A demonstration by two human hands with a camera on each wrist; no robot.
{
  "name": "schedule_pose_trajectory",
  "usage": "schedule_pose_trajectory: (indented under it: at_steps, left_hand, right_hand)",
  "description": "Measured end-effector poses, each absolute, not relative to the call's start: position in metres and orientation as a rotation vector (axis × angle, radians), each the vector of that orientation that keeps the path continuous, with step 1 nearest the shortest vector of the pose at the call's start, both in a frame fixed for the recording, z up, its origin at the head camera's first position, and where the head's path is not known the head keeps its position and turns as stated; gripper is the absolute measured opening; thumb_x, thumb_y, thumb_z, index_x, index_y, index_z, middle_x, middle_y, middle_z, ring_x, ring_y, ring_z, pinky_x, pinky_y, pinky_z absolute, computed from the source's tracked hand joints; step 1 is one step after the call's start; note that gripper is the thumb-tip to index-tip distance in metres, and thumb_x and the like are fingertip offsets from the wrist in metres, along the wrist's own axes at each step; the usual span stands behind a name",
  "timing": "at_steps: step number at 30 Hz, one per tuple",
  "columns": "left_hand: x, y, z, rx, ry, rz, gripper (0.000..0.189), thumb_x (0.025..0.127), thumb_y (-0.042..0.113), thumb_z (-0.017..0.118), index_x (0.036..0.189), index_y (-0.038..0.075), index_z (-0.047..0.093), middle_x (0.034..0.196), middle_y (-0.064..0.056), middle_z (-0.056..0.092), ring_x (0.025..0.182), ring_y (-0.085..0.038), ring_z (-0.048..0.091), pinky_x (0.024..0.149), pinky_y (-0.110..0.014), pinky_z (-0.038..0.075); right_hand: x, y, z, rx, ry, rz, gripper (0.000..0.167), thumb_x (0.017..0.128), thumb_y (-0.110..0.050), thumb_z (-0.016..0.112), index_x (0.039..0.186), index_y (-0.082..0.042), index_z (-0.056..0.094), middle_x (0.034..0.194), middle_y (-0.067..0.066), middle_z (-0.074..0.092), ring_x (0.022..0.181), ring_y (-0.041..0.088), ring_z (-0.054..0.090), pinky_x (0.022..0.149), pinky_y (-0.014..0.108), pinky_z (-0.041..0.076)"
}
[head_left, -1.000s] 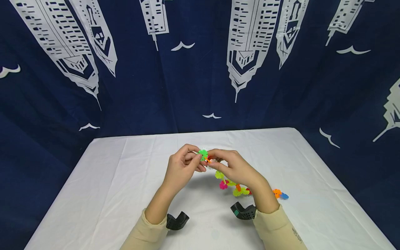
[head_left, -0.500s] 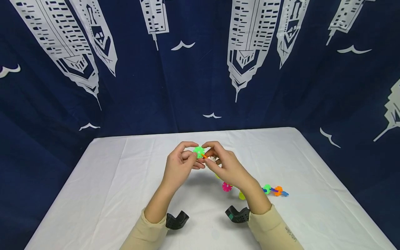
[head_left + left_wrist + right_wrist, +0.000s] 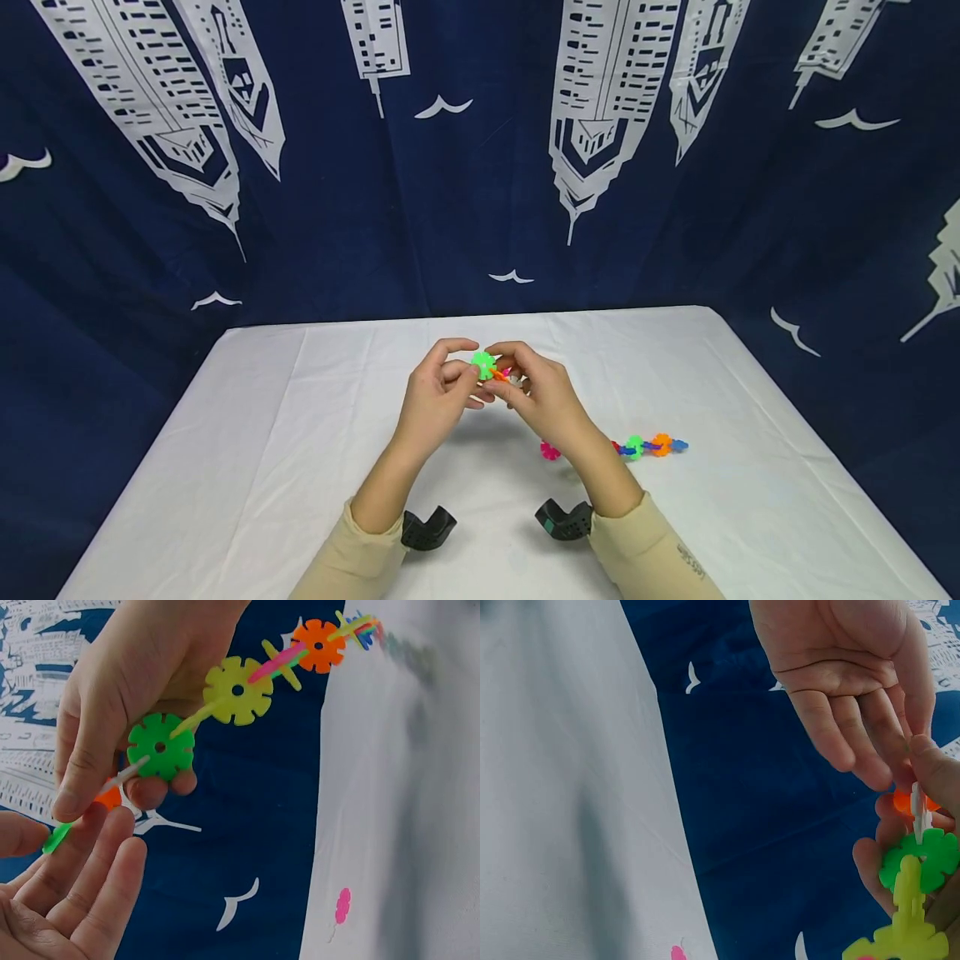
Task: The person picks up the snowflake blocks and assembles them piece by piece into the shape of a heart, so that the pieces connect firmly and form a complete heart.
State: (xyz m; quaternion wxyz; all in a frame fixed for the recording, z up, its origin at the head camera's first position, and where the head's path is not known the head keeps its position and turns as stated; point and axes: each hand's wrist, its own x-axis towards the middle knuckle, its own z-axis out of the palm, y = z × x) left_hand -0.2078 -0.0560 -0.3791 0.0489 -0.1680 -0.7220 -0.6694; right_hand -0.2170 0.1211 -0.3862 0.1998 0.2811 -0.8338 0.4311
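Both hands meet over the white table. My left hand (image 3: 435, 408) pinches the edge of a green snowflake disc (image 3: 483, 365) between thumb and forefinger. My right hand (image 3: 543, 404) holds an orange snowflake disc (image 3: 111, 796) against that green one. From the orange disc a chain of interlocked discs runs off: a white disc (image 3: 124, 776), another green disc (image 3: 160, 726), a yellow disc (image 3: 238, 711), a further orange disc (image 3: 319, 641) and more. In the head view the right wrist hides part of the chain, with its blue end (image 3: 678, 446) showing at the right.
A small pink piece (image 3: 343, 905) lies on the white tablecloth (image 3: 315, 467). Black wrist cameras (image 3: 427, 529) sit at both sleeves. Behind the table hangs a dark blue curtain (image 3: 330, 217) with white buildings and birds.
My right hand and forearm have shifted left, covering more of the chain's middle, while its blue and orange end shows more. The green disc has turned in my left fingers.
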Motion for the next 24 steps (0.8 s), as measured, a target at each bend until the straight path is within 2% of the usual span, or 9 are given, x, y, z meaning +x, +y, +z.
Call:
schedule_pose_trajectory:
  at_steps: [4,9,13,16,19,24]
  left_hand:
    - [-0.211,-0.059,-0.382,-0.496,-2.208,-2.008,0.025,0.101,0.010,0.055,0.126,0.010,0.057,0.089,-0.019,0.075,0.069,-0.024,0.074,0.065,-0.032,0.062]
    - [-0.221,-0.063,-0.391,-0.445,-2.219,-1.985,0.019,0.102,0.010,0.054,0.118,0.010,0.064,0.091,-0.019,0.075,0.072,-0.026,0.072,0.067,-0.030,0.061]
    - [-0.238,-0.062,-0.410,-0.382,-2.259,-2.016,0.016,0.099,0.009,0.059,0.111,0.009,0.070,0.103,-0.016,0.074,0.082,-0.026,0.071,0.073,-0.026,0.058]
    - [-0.255,-0.059,-0.426,-0.329,-2.310,-2.023,0.018,0.096,0.008,0.063,0.111,0.009,0.072,0.113,-0.015,0.071,0.091,-0.026,0.069,0.076,-0.025,0.056]
    - [-0.272,-0.054,-0.440,-0.285,-2.433,-1.895,0.024,0.093,0.009,0.066,0.116,0.011,0.072,0.120,-0.013,0.069,0.100,-0.026,0.065,0.082,-0.029,0.054]
    - [-0.299,-0.046,-0.459,-0.248,-2.652,-1.597,0.034,0.091,0.014,0.070,0.124,0.017,0.069,0.128,-0.010,0.066,0.119,-0.029,0.059,0.100,-0.044,0.050]
  right_hand:
    - [-0.218,0.124,-0.386,0.779,-2.307,1.117,0.039,0.081,-0.016,0.083,0.116,-0.012,0.066,0.088,0.000,0.071,0.068,0.008,0.055,0.056,0.021,0.048]
    - [-0.220,0.132,-0.384,0.754,-2.247,1.102,0.039,0.077,-0.012,0.086,0.113,-0.012,0.071,0.088,0.001,0.071,0.071,0.009,0.058,0.060,0.021,0.051]
    - [-0.222,0.141,-0.382,0.715,-2.211,1.118,0.040,0.076,-0.009,0.087,0.113,-0.012,0.072,0.089,0.000,0.072,0.071,0.008,0.058,0.060,0.021,0.052]
    - [-0.222,0.146,-0.381,0.692,-2.201,1.125,0.041,0.076,-0.009,0.086,0.114,-0.013,0.072,0.090,0.000,0.072,0.071,0.008,0.057,0.060,0.020,0.052]
    - [-0.224,0.150,-0.380,0.689,-2.206,1.129,0.040,0.077,-0.009,0.086,0.115,-0.012,0.072,0.090,0.000,0.071,0.071,0.007,0.057,0.060,0.019,0.052]
    - [-0.226,0.152,-0.380,0.700,-2.214,1.133,0.040,0.078,-0.009,0.085,0.115,-0.012,0.072,0.090,0.001,0.071,0.071,0.006,0.057,0.061,0.016,0.051]
